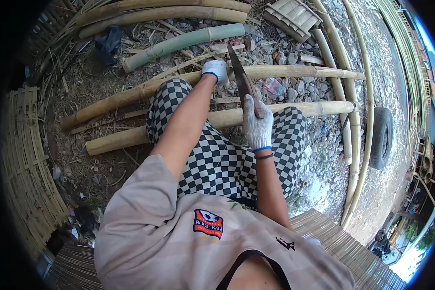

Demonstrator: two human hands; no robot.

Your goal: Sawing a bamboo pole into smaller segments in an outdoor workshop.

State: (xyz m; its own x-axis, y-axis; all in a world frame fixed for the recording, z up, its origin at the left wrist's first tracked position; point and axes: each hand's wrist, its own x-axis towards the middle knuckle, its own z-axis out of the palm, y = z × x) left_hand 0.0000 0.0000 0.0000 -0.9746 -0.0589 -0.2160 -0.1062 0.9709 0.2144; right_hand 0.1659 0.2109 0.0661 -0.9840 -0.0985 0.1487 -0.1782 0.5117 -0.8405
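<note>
My right hand, in a white knit glove with a blue cuff edge, is closed round the brown handle of a hand saw. The dark blade points away from me and crosses a yellowish bamboo pole. Just left of the blade, my left hand, gloved alike, grips that same pole; its fingertips are partly hidden on the far side. A second, thicker bamboo pole lies nearer, roughly alongside the first, passing by my knees.
A green bamboo length and more poles lie beyond. Upright poles and a tyre are at the right, on gravel. Woven bamboo panels stand left; a bundle of split bamboo lies far.
</note>
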